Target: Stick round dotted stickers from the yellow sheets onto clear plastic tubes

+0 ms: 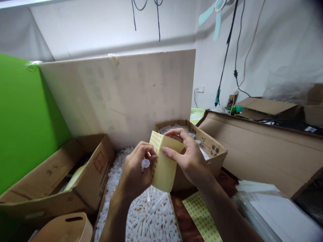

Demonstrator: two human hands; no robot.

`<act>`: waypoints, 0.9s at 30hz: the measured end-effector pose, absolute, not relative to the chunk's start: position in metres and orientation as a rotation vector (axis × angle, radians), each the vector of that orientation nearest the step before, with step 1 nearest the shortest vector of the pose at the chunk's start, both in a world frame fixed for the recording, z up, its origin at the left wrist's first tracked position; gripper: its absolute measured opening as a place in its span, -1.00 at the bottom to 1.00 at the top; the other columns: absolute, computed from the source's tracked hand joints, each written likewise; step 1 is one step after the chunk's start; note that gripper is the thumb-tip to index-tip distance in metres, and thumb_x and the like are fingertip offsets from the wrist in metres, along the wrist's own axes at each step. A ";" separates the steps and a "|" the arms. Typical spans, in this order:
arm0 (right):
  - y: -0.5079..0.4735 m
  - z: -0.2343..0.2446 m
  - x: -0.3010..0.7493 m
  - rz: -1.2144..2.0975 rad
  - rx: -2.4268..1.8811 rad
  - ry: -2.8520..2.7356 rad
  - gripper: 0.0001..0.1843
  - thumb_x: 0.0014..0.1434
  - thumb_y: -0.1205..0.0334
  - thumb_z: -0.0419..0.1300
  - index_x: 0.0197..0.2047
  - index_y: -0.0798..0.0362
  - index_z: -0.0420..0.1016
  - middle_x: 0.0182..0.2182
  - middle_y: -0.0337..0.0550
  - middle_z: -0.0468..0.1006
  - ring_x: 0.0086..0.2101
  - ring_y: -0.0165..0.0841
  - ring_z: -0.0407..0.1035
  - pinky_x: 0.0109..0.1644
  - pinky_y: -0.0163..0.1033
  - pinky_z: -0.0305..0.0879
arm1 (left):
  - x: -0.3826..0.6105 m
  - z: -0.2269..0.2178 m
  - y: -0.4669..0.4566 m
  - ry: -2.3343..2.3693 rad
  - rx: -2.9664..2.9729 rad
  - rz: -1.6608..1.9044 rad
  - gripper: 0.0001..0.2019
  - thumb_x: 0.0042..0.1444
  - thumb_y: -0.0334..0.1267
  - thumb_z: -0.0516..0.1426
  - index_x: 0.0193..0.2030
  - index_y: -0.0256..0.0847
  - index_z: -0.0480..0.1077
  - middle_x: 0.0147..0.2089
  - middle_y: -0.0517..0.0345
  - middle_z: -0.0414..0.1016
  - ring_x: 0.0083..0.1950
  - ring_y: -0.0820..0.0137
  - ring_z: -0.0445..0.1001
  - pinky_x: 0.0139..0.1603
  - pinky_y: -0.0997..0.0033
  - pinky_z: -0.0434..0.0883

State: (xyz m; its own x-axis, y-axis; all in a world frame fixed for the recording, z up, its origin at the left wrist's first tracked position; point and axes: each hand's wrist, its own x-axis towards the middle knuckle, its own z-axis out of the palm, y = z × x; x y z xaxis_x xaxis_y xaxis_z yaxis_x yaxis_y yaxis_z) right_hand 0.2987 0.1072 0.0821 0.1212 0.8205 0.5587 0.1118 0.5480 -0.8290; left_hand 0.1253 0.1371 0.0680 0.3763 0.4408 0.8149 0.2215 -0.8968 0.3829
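Two yellow dotted sheets show. Nearest the camera, the flat sheet (pixel 202 215) lies on the dark counter (pixel 183 222) at its near edge, just right of a heap of white tubes (pixel 148 215) too many to count. The held sheet (pixel 165 171) is raised above that heap, over the middle of the counter, with its top bent over.

Both hands meet on it. The right hand (pixel 189 158) pinches its upper edge between thumb and fingers. The left hand (pixel 136 171) is curled around one capped tube (pixel 145 163), clear with a round white cap, and its fingertips press against the sheet's left edge.

Three cardboard boxes stand close around: an open left box (pixel 75 178) along the left edge, a small box (pixel 209 148) right behind the hands, and a large box (pixel 264 151) at the right edge. One beige tub (pixel 68 228) with a slot handle sits at the near left corner. One pale board (pixel 126 97) stands upright along the far edge.
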 end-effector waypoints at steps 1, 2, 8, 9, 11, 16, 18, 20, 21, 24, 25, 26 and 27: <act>0.107 0.081 0.298 0.651 -0.879 -1.360 -0.68 0.12 0.25 0.35 -0.06 -0.06 0.42 -0.15 -0.21 0.55 -0.22 -0.30 0.44 -0.15 -0.19 0.38 | 0.125 0.068 0.137 0.591 2.411 1.534 -0.88 0.29 -0.48 0.08 -0.24 -0.20 0.28 -0.26 0.20 0.34 -0.30 0.50 0.33 -0.29 0.51 0.32; 0.107 0.080 0.298 0.679 -0.870 -1.342 -0.67 0.12 0.25 0.35 -0.05 -0.07 0.41 -0.15 -0.22 0.55 -0.24 -0.31 0.44 -0.18 -0.20 0.38 | 0.125 0.068 0.137 0.589 2.395 1.536 -0.89 0.31 -0.45 0.08 -0.25 -0.20 0.28 -0.27 0.20 0.33 -0.30 0.49 0.32 -0.29 0.50 0.31; 0.107 0.083 0.300 0.578 -0.864 -1.378 -0.79 0.18 0.32 0.29 -0.12 -0.10 0.48 -0.27 -0.29 0.54 -0.27 -0.34 0.44 -0.20 -0.23 0.37 | 0.126 0.073 0.132 0.671 2.211 1.599 -0.84 0.38 -0.28 0.09 -0.28 -0.19 0.30 -0.29 0.21 0.32 -0.30 0.49 0.31 -0.30 0.51 0.28; 0.106 0.084 0.301 0.513 -0.887 -1.442 -0.85 0.18 0.35 0.27 -0.18 -0.07 0.53 -0.27 -0.28 0.55 -0.24 -0.33 0.45 -0.15 -0.21 0.37 | 0.126 0.074 0.130 0.690 2.165 1.613 -0.84 0.38 -0.27 0.09 -0.27 -0.19 0.31 -0.29 0.21 0.32 -0.29 0.49 0.31 -0.29 0.52 0.28; 0.105 0.086 0.301 0.411 -0.905 -1.557 -0.87 0.18 0.39 0.25 -0.27 -0.02 0.59 -0.25 -0.23 0.59 -0.18 -0.32 0.47 -0.04 -0.18 0.35 | 0.127 0.074 0.128 0.718 2.063 1.627 -0.84 0.39 -0.23 0.10 -0.25 -0.19 0.32 -0.30 0.22 0.32 -0.29 0.49 0.31 -0.28 0.53 0.28; 0.104 0.087 0.294 0.360 -0.822 -1.636 -0.96 0.19 0.31 0.30 -0.26 0.04 0.59 -0.26 -0.19 0.58 -0.19 -0.32 0.49 -0.05 -0.18 0.36 | 0.132 0.072 0.124 0.751 1.943 1.605 -0.83 0.38 -0.18 0.12 -0.24 -0.18 0.34 -0.31 0.23 0.34 -0.29 0.47 0.33 -0.29 0.53 0.29; 0.103 0.086 0.291 0.376 -0.802 -1.617 -0.97 0.20 0.30 0.30 -0.29 0.04 0.58 -0.28 -0.20 0.57 -0.21 -0.33 0.49 -0.07 -0.19 0.36 | 0.134 0.071 0.125 0.748 1.943 1.590 -0.82 0.38 -0.17 0.11 -0.24 -0.18 0.35 -0.31 0.22 0.35 -0.29 0.46 0.34 -0.29 0.52 0.30; 0.103 0.086 0.290 0.389 -0.800 -1.594 -0.95 0.21 0.30 0.29 -0.32 0.05 0.56 -0.29 -0.20 0.56 -0.23 -0.34 0.48 -0.10 -0.20 0.36 | 0.136 0.070 0.126 0.726 1.944 1.599 -0.82 0.38 -0.17 0.11 -0.25 -0.18 0.35 -0.31 0.21 0.35 -0.29 0.45 0.35 -0.29 0.51 0.31; 0.103 0.086 0.290 0.393 -0.801 -1.588 -0.93 0.21 0.30 0.29 -0.33 0.05 0.55 -0.30 -0.20 0.56 -0.24 -0.34 0.48 -0.10 -0.20 0.36 | 0.137 0.069 0.127 0.715 1.944 1.607 -0.82 0.38 -0.17 0.11 -0.25 -0.18 0.34 -0.32 0.21 0.35 -0.30 0.44 0.34 -0.30 0.50 0.31; 0.102 0.086 0.291 0.397 -0.803 -1.591 -0.92 0.22 0.31 0.28 -0.34 0.04 0.53 -0.30 -0.20 0.56 -0.24 -0.33 0.47 -0.10 -0.20 0.34 | 0.138 0.069 0.128 0.704 1.948 1.612 -0.83 0.37 -0.18 0.11 -0.25 -0.17 0.34 -0.33 0.20 0.36 -0.32 0.45 0.34 -0.33 0.51 0.30; 0.102 0.086 0.292 0.397 -0.802 -1.590 -0.92 0.22 0.30 0.28 -0.34 0.03 0.53 -0.31 -0.21 0.56 -0.24 -0.33 0.47 -0.10 -0.20 0.34 | 0.139 0.069 0.128 0.709 1.949 1.608 -0.83 0.37 -0.18 0.11 -0.25 -0.17 0.35 -0.33 0.20 0.36 -0.32 0.45 0.33 -0.34 0.51 0.30; 0.102 0.086 0.292 0.397 -0.802 -1.591 -0.92 0.22 0.31 0.27 -0.35 0.03 0.52 -0.31 -0.21 0.56 -0.24 -0.33 0.47 -0.10 -0.20 0.34 | 0.139 0.069 0.128 0.710 1.950 1.609 -0.83 0.37 -0.19 0.11 -0.25 -0.18 0.35 -0.33 0.20 0.36 -0.32 0.45 0.34 -0.34 0.51 0.30; 0.103 0.086 0.293 0.397 -0.802 -1.592 -0.91 0.22 0.31 0.27 -0.35 0.03 0.52 -0.31 -0.21 0.56 -0.25 -0.33 0.46 -0.11 -0.20 0.34 | 0.140 0.069 0.128 0.707 1.951 1.610 -0.83 0.37 -0.19 0.11 -0.25 -0.18 0.35 -0.33 0.20 0.36 -0.31 0.45 0.34 -0.33 0.51 0.31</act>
